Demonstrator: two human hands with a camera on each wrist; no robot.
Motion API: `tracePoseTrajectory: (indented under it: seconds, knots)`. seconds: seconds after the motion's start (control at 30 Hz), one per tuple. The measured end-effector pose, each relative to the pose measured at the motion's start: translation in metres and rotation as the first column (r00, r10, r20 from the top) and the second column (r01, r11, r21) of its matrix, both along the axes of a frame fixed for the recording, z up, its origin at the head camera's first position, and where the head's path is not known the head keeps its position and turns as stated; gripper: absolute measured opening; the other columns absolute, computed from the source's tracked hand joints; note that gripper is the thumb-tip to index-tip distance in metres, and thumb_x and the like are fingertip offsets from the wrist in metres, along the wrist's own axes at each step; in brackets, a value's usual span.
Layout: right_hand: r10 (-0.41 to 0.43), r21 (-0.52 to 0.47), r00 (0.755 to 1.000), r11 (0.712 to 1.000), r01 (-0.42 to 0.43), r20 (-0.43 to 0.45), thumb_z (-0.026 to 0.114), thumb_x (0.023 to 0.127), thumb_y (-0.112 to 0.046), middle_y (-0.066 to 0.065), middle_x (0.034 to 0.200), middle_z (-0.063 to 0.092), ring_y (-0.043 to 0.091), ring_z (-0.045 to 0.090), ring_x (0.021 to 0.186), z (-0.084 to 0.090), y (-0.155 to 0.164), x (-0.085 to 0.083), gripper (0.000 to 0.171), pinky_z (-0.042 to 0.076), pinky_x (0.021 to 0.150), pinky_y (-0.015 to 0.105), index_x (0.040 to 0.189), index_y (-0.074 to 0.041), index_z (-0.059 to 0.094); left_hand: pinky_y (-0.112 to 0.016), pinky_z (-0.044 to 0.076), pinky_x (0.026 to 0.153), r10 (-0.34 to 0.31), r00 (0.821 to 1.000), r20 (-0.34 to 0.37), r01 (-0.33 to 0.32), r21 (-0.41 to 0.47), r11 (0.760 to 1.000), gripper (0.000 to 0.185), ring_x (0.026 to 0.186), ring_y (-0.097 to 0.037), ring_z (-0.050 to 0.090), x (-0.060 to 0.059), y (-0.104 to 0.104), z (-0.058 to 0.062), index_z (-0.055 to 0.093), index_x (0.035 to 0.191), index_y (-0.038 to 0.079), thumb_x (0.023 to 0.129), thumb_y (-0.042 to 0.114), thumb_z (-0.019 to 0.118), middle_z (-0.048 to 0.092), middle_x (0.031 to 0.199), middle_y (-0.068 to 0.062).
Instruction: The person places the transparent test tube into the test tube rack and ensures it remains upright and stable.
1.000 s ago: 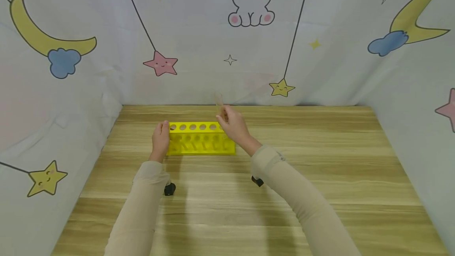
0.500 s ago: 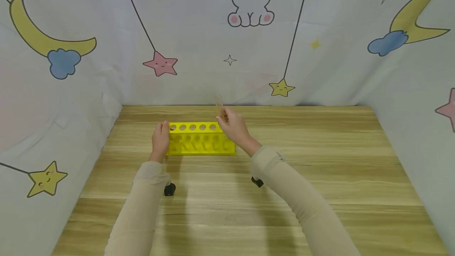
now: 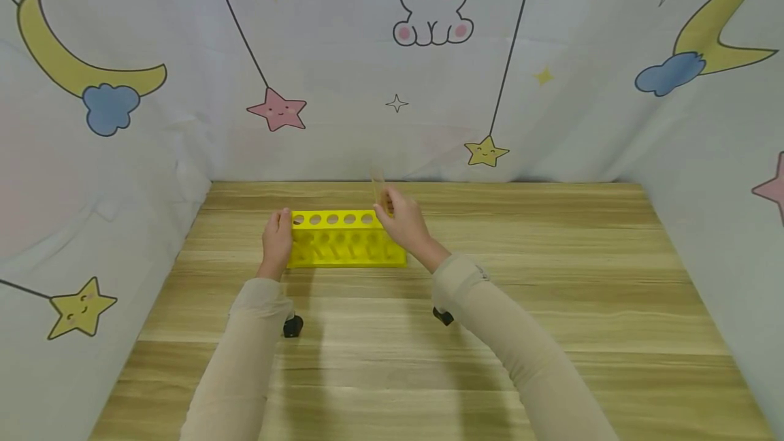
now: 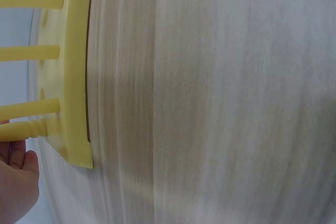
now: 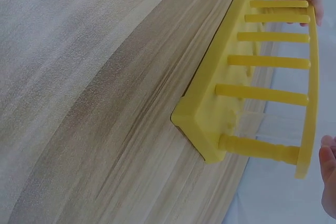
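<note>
Figure: two hands at a yellow plastic test-tube rack [image 3: 346,240] with a single row of round holes in its top plate, standing on a light wood-grain table [image 3: 551,291] near the far edge, in front of a pale printed fabric backdrop [image 3: 343,53].

Your left hand [image 3: 277,240] holds the rack's left end, fingers curled about the end post and top plate. This grip appears to steady the light rack so it neither slides nor tips while the other end is worked. The left wrist view shows only the heel of that hand [image 4: 16,182] beside the rack's corner post [image 4: 31,128], with the base flat on the table.

Your right hand [image 3: 398,220] hovers over the rack's right end and pinches a clear, slender glass test tube [image 3: 378,186] between thumb and fingertips, the other fingers loosely folded. You hold the tube near its middle and close to upright, its mouth above the hand; this likely keeps it in line with the rightmost hole below it. The tube's lower end is hidden behind your fingers in the head view. In the right wrist view a faint clear shape [image 5: 257,121] shows between the end rungs, probably that lower end inside the rack, though how deep it sits cannot be told.

The visible holes in the row hold no other tubes.
</note>
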State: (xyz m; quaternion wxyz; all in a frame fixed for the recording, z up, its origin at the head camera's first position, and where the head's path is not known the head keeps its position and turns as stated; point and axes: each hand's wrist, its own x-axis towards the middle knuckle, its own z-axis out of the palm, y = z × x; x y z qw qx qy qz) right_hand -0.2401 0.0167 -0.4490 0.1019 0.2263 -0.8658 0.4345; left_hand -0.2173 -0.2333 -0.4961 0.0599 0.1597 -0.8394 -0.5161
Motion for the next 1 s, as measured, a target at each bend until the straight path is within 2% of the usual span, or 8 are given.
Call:
tracePoseTrajectory:
  seconds: [0.2, 0.63, 1.0]
  knots:
    - [0.003, -0.002, 1.000, 1.000, -0.003, 0.017, 0.053, 0.088, -0.014, 0.007, 0.079, 0.055, 0.018, 0.057, 0.077, -0.0005, -0.0006, 0.0005, 0.010, 0.050, 0.074, 0.029, 0.086, -0.006, 0.047, -0.028, 0.030, 0.070, 0.000, 1.000, -0.009, 0.000, -0.002, 1.000, 0.054, 0.080, -0.019, 0.036, 0.0003, -0.0003, -0.0001, 0.042, 0.112, 0.000, 0.094, 0.047, 0.020, 0.047, 0.104, -0.016]
    - [0.009, -0.013, 1.000, 1.000, -0.009, 0.008, 0.053, 0.088, -0.015, 0.008, 0.082, 0.057, 0.018, 0.059, 0.082, -0.0034, -0.0002, 0.0004, 0.011, 0.050, 0.075, 0.026, 0.088, -0.005, 0.047, -0.030, 0.032, 0.077, -0.005, 1.000, 0.015, 0.005, -0.001, 1.000, 0.060, 0.092, -0.025, 0.040, 0.0006, 0.0000, 0.0021, 0.041, 0.117, 0.001, 0.092, 0.051, 0.020, 0.048, 0.112, -0.017]
    - [0.010, -0.015, 1.000, 1.000, -0.010, -0.003, 0.053, 0.088, -0.015, 0.008, 0.083, 0.057, 0.018, 0.059, 0.082, -0.0039, 0.0001, 0.0012, 0.011, 0.050, 0.074, 0.026, 0.087, -0.005, 0.048, -0.028, 0.032, 0.073, 0.006, 1.000, 0.004, -0.006, 0.004, 1.000, 0.056, 0.082, -0.020, 0.037, -0.0007, -0.0007, 0.0004, 0.042, 0.114, 0.000, 0.094, 0.047, 0.020, 0.047, 0.105, -0.016]
